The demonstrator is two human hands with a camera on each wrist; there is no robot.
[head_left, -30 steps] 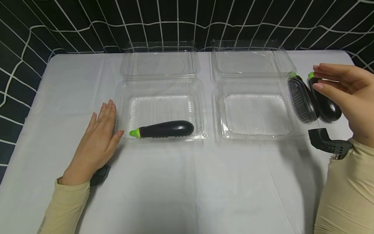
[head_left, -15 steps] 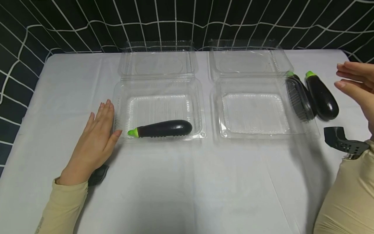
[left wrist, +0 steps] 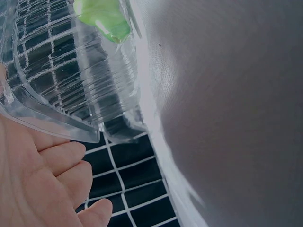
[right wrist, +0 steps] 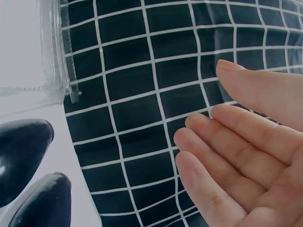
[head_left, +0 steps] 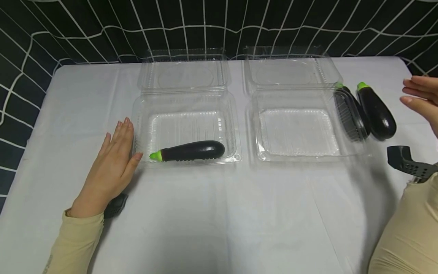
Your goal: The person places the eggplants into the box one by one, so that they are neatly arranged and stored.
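Observation:
My left hand (head_left: 108,167) lies with fingers straight along the left side of a clear plastic clamshell box (head_left: 184,102), fingertips right at its rim. Inside that box, along its front edge, rests a dark eggplant (head_left: 193,151) with a green stem end; the left wrist view shows this green end (left wrist: 104,19) close up. My right hand (head_left: 424,99) hovers at the far right, fingers loosely extended and nothing in them, partly cut off by the frame edge. The right wrist view shows its bare palm (right wrist: 246,175). Nearest to it lies a second eggplant (head_left: 376,112), against a third eggplant (head_left: 350,112).
A second clear clamshell box (head_left: 297,99) stands open to the right of the first, its right side overlapping the third eggplant in the head view. Both lids lean back at the far edge of the white-covered table (head_left: 205,217). Dark cloth with white grid lines (head_left: 219,26) hangs behind.
My right hand has moved right, away from above the two eggplants, uncovering the outer one. The left hand stays beside the left box.

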